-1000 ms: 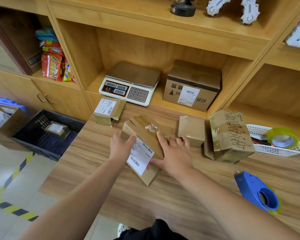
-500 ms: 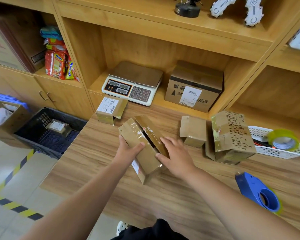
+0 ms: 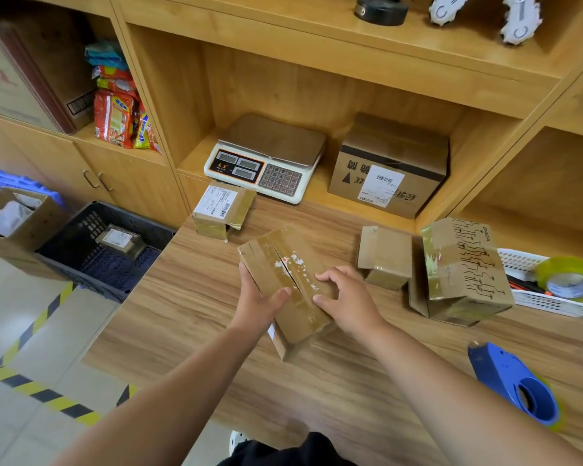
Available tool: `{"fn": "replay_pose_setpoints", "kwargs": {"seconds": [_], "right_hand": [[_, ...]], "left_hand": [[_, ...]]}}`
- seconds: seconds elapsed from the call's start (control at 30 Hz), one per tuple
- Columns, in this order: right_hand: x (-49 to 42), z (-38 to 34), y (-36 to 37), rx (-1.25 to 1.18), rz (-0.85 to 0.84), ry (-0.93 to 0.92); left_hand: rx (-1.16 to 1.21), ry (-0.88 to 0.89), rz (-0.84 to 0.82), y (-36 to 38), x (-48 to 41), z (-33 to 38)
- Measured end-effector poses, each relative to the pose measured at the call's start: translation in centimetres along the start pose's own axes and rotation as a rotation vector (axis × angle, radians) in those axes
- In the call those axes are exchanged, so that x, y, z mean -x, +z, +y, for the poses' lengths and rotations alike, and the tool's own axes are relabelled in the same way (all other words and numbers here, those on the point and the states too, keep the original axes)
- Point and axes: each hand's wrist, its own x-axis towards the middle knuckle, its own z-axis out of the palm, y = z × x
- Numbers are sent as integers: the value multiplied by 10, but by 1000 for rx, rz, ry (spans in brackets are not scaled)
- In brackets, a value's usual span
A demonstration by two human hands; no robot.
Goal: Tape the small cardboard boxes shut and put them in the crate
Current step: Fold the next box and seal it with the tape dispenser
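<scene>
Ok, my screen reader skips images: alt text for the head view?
The left hand and right hand hold a small brown cardboard box on a wooden table; a blue tape dispenser lies right, a black plastic crate left.

Person is wearing a black garment (image 3: 297, 454), just showing past tabletop's near edge; L forearm (image 3: 182, 381) & R forearm (image 3: 435, 381) are both showing bare, full visible length.

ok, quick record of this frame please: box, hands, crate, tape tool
held box: tilted over table, flaps down, slit along top seam
left hand: grips its left side, thumb on top
right hand: fingers curled on its right side
crate: on floor left of table, one parcel inside
tape dispenser: on table at right, untouched
also on table: labelled box, small box, printed box
</scene>
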Motion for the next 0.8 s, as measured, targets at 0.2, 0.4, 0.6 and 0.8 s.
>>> {"fn": "replay_pose_setpoints", "kwargs": {"seconds": [0.2, 0.4, 0.6, 0.8], "right_hand": [[-7, 1, 0, 179, -93, -40], [0, -4, 0, 128, -48, -8], [21, -3, -1, 93, 136, 58], [31, 5, 2, 53, 156, 97]], "left_hand": [[-60, 5, 35, 2, -6, 1], [-150, -37, -3, -2, -11, 10], [-317, -180, -144, 3, -23, 27], [-616, -156, -209, 14, -24, 33]]}}
